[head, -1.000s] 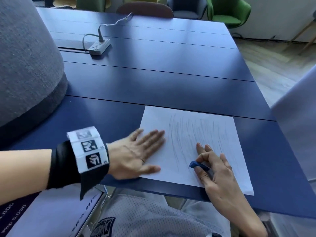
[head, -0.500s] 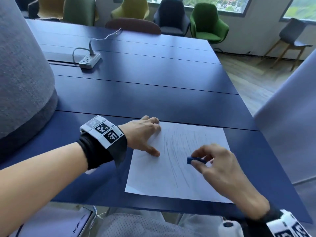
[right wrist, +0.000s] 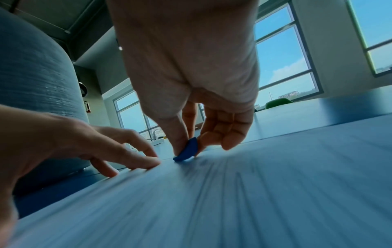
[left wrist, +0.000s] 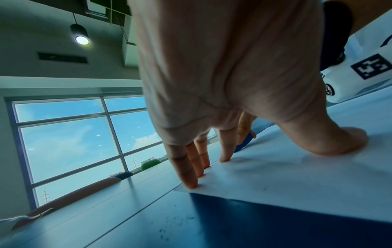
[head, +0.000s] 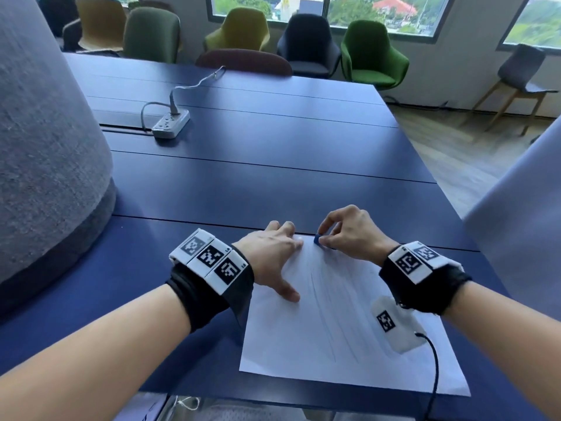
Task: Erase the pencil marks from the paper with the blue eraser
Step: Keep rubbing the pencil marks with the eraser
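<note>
A white sheet of paper [head: 328, 344] with long grey pencil strokes lies at the near edge of the dark blue table [head: 258, 177]. My left hand [head: 273, 256] presses its far left corner down, fingers spread and straight, thumb on the sheet; the left wrist view shows the fingertips [left wrist: 191, 182] on the paper's edge [left wrist: 275, 181]. My right hand [head: 343, 235] pinches the small blue eraser [head: 317, 239] between thumb and fingers. In the right wrist view the blue eraser [right wrist: 187, 150] touches the paper [right wrist: 233, 201] at its far edge, just beside the left hand's fingers [right wrist: 135, 159].
A white power strip [head: 170, 124] with its cable lies far back on the table. A big grey rounded object [head: 45, 147] stands on the left. Several chairs [head: 370, 56] line the far side under the windows. A pale panel [head: 522, 223] rises at the right.
My right hand has carried the eraser from the paper's near middle up to its far edge. The left hand slid up to the far left corner. The head view has tilted up.
</note>
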`<action>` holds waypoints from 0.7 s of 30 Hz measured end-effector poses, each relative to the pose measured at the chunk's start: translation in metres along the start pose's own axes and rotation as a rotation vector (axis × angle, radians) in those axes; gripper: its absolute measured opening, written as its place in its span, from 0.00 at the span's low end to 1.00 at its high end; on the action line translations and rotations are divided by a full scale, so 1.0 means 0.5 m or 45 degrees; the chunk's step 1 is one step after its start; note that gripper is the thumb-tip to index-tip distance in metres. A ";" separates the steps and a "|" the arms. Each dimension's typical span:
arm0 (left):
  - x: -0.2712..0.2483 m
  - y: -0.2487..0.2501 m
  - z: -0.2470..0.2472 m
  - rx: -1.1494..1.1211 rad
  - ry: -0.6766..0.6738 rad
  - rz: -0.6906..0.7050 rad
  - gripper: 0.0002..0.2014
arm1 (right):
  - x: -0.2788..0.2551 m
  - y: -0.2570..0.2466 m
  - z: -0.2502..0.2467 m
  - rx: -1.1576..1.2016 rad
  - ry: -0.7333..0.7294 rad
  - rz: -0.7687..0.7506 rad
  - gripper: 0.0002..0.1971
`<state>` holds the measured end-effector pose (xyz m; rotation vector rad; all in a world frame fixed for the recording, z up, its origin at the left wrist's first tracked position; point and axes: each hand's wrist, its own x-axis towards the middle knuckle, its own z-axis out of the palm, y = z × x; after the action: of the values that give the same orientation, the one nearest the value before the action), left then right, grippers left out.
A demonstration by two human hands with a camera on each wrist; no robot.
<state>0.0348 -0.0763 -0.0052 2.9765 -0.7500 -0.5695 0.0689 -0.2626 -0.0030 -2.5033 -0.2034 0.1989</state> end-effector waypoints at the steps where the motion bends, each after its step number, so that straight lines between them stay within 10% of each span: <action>1: 0.001 0.000 0.000 0.005 0.002 0.003 0.45 | -0.001 0.003 -0.001 0.022 0.003 0.003 0.03; 21: 0.004 -0.001 0.000 0.096 -0.063 0.064 0.56 | 0.003 0.009 0.006 0.115 -0.057 -0.019 0.02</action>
<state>0.0366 -0.0770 -0.0059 3.0122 -0.8662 -0.6286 0.0703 -0.2642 -0.0083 -2.4085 -0.2262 0.2532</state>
